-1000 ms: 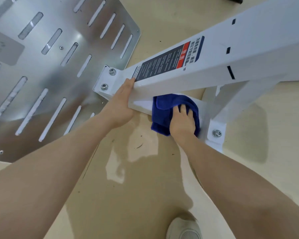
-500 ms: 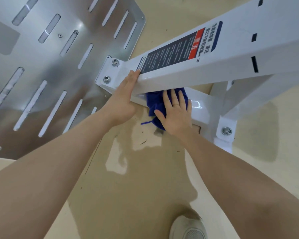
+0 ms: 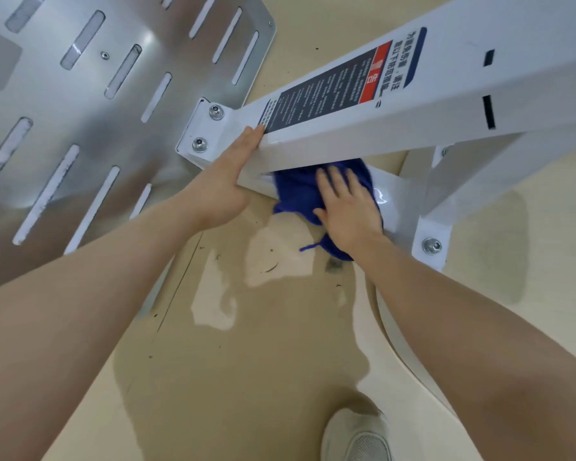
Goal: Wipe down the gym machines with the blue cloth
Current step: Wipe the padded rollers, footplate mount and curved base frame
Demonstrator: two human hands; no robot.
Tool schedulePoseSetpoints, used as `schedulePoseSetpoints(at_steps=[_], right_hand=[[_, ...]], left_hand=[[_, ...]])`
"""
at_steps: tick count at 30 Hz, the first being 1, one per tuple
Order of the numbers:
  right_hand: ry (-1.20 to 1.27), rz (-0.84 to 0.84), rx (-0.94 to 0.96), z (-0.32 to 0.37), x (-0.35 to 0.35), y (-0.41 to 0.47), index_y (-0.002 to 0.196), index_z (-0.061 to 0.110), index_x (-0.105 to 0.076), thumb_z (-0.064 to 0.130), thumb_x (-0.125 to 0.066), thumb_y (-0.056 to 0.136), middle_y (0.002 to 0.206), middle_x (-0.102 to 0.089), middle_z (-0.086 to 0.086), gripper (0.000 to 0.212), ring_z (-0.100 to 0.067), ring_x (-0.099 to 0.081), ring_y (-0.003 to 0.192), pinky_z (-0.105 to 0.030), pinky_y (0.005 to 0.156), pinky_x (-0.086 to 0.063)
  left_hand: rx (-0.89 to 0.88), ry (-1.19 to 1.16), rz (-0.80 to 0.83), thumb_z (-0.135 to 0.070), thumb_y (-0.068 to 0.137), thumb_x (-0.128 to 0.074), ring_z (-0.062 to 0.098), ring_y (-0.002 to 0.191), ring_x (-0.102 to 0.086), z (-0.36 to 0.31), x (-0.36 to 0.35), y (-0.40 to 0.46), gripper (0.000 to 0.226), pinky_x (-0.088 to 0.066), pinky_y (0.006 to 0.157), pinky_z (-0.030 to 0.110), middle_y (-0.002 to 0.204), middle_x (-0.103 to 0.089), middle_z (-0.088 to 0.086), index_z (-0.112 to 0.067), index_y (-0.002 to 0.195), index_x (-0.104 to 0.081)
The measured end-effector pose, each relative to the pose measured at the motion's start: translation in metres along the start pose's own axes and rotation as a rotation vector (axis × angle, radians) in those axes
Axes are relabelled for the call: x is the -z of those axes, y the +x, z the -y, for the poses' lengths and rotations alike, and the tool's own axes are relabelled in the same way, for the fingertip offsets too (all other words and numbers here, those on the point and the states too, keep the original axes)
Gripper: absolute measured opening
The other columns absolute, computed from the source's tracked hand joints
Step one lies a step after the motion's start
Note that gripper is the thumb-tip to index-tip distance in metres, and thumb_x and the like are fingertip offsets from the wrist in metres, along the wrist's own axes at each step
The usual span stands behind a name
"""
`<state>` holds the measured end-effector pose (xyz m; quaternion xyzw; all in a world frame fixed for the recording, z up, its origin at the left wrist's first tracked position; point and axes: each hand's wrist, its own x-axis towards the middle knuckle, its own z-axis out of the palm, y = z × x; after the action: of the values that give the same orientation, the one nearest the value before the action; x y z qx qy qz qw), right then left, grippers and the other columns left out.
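Note:
A white gym machine frame [image 3: 346, 141] runs from the centre up to the right, with a dark warning label [image 3: 340, 88] on its slanted beam. Under that beam, the blue cloth [image 3: 296, 191] lies bunched on the machine's lower white base rail. My right hand [image 3: 346, 207] presses flat on the cloth, fingers spread and pointing under the beam. My left hand [image 3: 226, 181] rests against the lower end of the slanted beam, fingers straight along its edge, thumb side hidden.
A slotted metal foot plate [image 3: 90, 104] fills the upper left, bolted to the frame's bracket [image 3: 207, 131]. A second bolted foot [image 3: 431, 246] stands at the right. The beige floor [image 3: 246, 361] shows wet patches and specks. A pale shoe [image 3: 356, 437] is at the bottom.
My right hand has opened flat and slid the cloth along the base rail under the beam, first left, then back right. My left hand has stayed on the beam's end.

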<state>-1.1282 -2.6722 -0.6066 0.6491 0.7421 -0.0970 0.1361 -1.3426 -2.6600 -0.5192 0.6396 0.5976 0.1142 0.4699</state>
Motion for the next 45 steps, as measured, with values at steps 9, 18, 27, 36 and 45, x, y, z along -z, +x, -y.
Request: schedulePoseSetpoints(at_steps=[9, 18, 27, 36, 45], right_hand=[[-0.008, -0.127, -0.070, 0.061, -0.012, 0.012, 0.148, 0.001, 0.005, 0.018, -0.036, 0.094, 0.156, -0.003, -0.017, 0.070, -0.035, 0.001, 0.144, -0.042, 0.118, -0.003], [0.090, -0.269, -0.154, 0.026, -0.017, 0.002, 0.138, 0.010, -0.044, 0.024, -0.057, 0.083, 0.137, -0.050, -0.014, 0.059, -0.043, -0.046, 0.121, -0.049, 0.103, -0.037], [0.096, -0.175, -0.079, 0.074, 0.000, 0.020, 0.145, 0.012, -0.021, 0.024, -0.038, 0.096, 0.148, -0.030, -0.009, 0.054, -0.033, -0.023, 0.136, -0.039, 0.112, -0.017], [0.010, -0.089, -0.190, -0.002, -0.013, -0.029, 0.149, 0.010, 0.009, -0.005, -0.035, 0.093, 0.158, 0.005, -0.010, 0.074, -0.029, 0.001, 0.145, -0.035, 0.118, -0.009], [1.337, -0.286, -0.673, -0.008, 0.064, -0.095, 0.115, 0.021, -0.058, -0.001, -0.035, 0.093, 0.103, -0.061, 0.003, 0.038, -0.017, -0.056, 0.094, -0.026, 0.084, -0.046]], left_hand=[[-0.086, 0.128, 0.008, 0.019, 0.073, -0.033, 0.004, 0.142, -0.008, 0.010, 0.014, 0.010, 0.094, -0.018, 0.116, 0.027, 0.156, -0.008, -0.013, -0.036, 0.147, -0.013], [-0.126, 0.140, 0.027, 0.019, 0.073, -0.036, 0.002, 0.142, -0.004, 0.014, 0.011, 0.010, 0.096, -0.013, 0.111, 0.017, 0.156, -0.002, -0.012, -0.033, 0.147, -0.005], [-0.161, 0.211, -0.078, 0.014, 0.072, -0.040, 0.006, 0.143, -0.006, 0.019, -0.006, 0.012, 0.096, -0.019, 0.099, 0.014, 0.157, -0.001, -0.011, -0.032, 0.148, -0.002], [-0.129, 0.138, -0.081, 0.018, 0.071, -0.036, 0.003, 0.143, -0.001, 0.017, -0.009, 0.011, 0.099, -0.012, 0.102, 0.013, 0.156, 0.002, -0.014, -0.034, 0.148, -0.001], [-0.109, 0.151, -0.121, 0.006, 0.079, -0.047, 0.013, 0.145, -0.001, 0.002, -0.016, 0.006, 0.089, -0.017, 0.113, 0.031, 0.158, 0.001, 0.000, -0.023, 0.149, -0.001]])
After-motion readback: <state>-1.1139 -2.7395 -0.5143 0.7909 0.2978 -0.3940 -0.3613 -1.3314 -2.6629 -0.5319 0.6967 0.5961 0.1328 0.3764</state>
